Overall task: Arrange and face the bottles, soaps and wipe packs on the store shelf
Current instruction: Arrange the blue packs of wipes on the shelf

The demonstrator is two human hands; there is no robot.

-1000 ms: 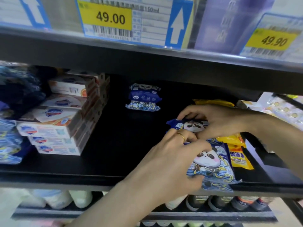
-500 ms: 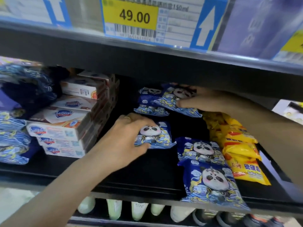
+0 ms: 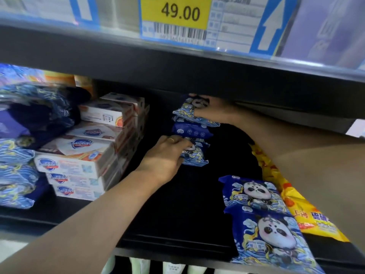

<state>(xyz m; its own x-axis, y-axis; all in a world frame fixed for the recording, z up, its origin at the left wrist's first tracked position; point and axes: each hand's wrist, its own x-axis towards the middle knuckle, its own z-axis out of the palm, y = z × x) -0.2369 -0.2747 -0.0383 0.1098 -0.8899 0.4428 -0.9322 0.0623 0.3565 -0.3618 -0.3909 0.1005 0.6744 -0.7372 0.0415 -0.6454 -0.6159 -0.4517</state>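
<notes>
Two panda packs (image 3: 264, 220) lay at the near right shelf (image 3: 177, 204) edge, faces up, beside yellow packs (image 3: 296, 210). Further in, the left hand (image 3: 164, 155) gripped a small pack (image 3: 195, 153), soap boxes (image 3: 83, 155) stacked to its left. Farthest, the right hand (image 3: 209, 109) pinched the top pack (image 3: 189, 109) of the back stack. Squaring both edges against that stack would probably face them best.

The right hand (image 3: 212, 110) covers the back wipe pack's (image 3: 187, 111) panda face; lower-shelf bottles (image 3: 138, 265) are cut off.
</notes>
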